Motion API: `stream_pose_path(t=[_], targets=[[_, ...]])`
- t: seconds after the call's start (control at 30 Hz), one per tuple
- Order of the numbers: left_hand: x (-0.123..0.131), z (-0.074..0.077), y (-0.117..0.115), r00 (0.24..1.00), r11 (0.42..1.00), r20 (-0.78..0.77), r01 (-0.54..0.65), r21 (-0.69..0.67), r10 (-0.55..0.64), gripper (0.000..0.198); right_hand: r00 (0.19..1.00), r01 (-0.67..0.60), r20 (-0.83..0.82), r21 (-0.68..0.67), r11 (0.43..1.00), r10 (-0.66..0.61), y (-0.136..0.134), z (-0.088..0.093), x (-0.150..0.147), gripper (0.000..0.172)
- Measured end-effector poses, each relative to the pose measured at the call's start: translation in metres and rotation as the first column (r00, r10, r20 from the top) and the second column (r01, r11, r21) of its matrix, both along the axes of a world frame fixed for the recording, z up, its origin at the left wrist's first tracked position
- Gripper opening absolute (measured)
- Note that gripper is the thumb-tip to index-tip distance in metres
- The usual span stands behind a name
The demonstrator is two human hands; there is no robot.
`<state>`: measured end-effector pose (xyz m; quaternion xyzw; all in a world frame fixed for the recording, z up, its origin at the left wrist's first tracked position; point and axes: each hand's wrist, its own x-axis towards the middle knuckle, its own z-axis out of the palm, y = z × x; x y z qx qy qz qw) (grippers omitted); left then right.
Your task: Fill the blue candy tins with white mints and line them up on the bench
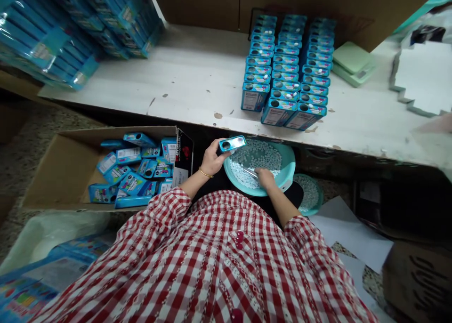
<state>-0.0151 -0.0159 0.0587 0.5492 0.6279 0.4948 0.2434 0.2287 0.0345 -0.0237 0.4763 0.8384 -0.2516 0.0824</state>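
A small blue tin (232,144) with a round opening on top sits gripped in the curled fingers of the left hand (212,159), just above the rim of a teal bowl (288,157) of white tablets (257,154). Beside it, the right hand (264,177) pinches a slim metal tool (250,173) among the tablets.

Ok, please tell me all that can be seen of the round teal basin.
The round teal plastic basin is shallow with a wide, smooth rim and appears tilted, resting on the person's dark clothing. Small white pellets fill most of it. The right hand reaches in over the near rim, holding a slim metal utensil among the pellets.
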Motion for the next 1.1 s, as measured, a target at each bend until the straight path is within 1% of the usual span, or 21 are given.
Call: stream_pose_path(t=[0.1, 0.2, 0.27, 0.33, 0.4, 0.43, 0.47, 0.5, 0.57, 0.63, 0.67, 0.7, 0.73, 0.8, 0.87, 0.93, 1.03, 1.1], targets=[[-0.008, -0.011, -0.007, 1.000, 0.999, -0.014, -0.010, -0.031, 0.009, 0.036, 0.997, 0.073, -0.019, -0.033, 0.997, -0.074, 0.003, 0.004, 0.001, 0.024], [-0.014, -0.018, -0.007, 0.999, 0.999, -0.051, 0.000, -0.050, -0.002, 0.034, 0.987, 0.141, -0.067, -0.068, 0.988, -0.146, 0.009, 0.023, 0.017, 0.022], [-0.014, -0.022, -0.006, 0.997, 0.998, -0.074, 0.021, -0.051, -0.025, 0.032, 0.974, 0.166, -0.137, -0.098, 0.981, -0.179, 0.012, 0.044, 0.031, 0.021], [-0.009, -0.026, -0.004, 0.994, 0.997, -0.091, 0.056, -0.051, -0.061, 0.031, 0.942, 0.189, -0.260, -0.104, 0.976, -0.210, 0.012, 0.071, 0.041, 0.023], [-0.001, -0.030, -0.002, 0.989, 0.994, -0.104, 0.097, -0.059, -0.103, 0.032, 0.902, 0.195, -0.380, -0.070, 0.978, -0.207, 0.010, 0.101, 0.040, 0.025], [0.004, -0.031, -0.002, 0.986, 0.991, -0.109, 0.117, -0.062, -0.123, 0.033, 0.895, 0.185, -0.407, -0.034, 0.982, -0.183, 0.008, 0.116, 0.035, 0.026], [0.008, -0.032, -0.001, 0.983, 0.989, -0.113, 0.135, -0.062, -0.141, 0.034, 0.908, 0.161, -0.394, 0.012, 0.987, -0.144, 0.006, 0.131, 0.028, 0.026], [0.013, -0.033, -0.001, 0.980, 0.987, -0.117, 0.152, -0.059, -0.158, 0.035, 0.933, 0.128, -0.347, 0.059, 0.990, -0.100, 0.004, 0.144, 0.020, 0.027], [0.020, -0.033, 0.000, 0.975, 0.983, -0.126, 0.177, -0.054, -0.183, 0.037, 0.984, 0.048, -0.175, 0.136, 0.990, -0.023, 0.000, 0.166, 0.001, 0.028], [0.024, -0.031, 0.000, 0.973, 0.981, -0.132, 0.186, -0.055, -0.191, 0.038, 1.000, -0.018, -0.004, 0.181, 0.983, 0.019, -0.003, 0.180, -0.013, 0.031], [0.024, -0.030, -0.001, 0.973, 0.982, -0.134, 0.182, -0.056, -0.188, 0.039, 0.999, -0.035, 0.042, 0.193, 0.981, 0.027, -0.003, 0.184, -0.015, 0.032], [0.024, -0.027, -0.001, 0.974, 0.983, -0.136, 0.176, -0.057, -0.182, 0.039, 0.998, -0.037, 0.050, 0.203, 0.978, 0.028, -0.003, 0.185, -0.015, 0.033], [0.023, -0.024, -0.002, 0.975, 0.984, -0.137, 0.168, -0.055, -0.174, 0.038, 1.000, -0.024, 0.021, 0.209, 0.978, 0.021, -0.001, 0.185, -0.011, 0.033], [0.019, -0.015, -0.003, 0.977, 0.987, -0.144, 0.153, -0.040, -0.157, 0.036, 0.992, 0.040, -0.128, 0.189, 0.981, -0.016, 0.003, 0.178, 0.005, 0.031], [0.014, -0.001, -0.002, 0.978, 0.989, -0.152, 0.145, -0.006, -0.144, 0.034, 0.941, 0.125, -0.330, 0.119, 0.985, -0.080, 0.007, 0.165, 0.026, 0.028], [0.010, 0.015, 0.005, 0.979, 0.989, -0.152, 0.141, 0.035, -0.134, 0.033, 0.862, 0.208, -0.478, 0.026, 0.978, -0.170, 0.009, 0.149, 0.046, 0.027], [0.004, 0.032, 0.029, 0.986, 0.988, -0.124, 0.126, 0.088, -0.115, 0.033, 0.756, 0.359, -0.560, -0.079, 0.930, -0.339, 0.004, 0.121, 0.063, 0.026], [0.000, 0.036, 0.056, 0.988, 0.985, -0.103, 0.126, 0.118, -0.114, 0.035, 0.701, 0.438, -0.568, -0.134, 0.889, -0.431, -0.003, 0.102, 0.065, 0.026]])
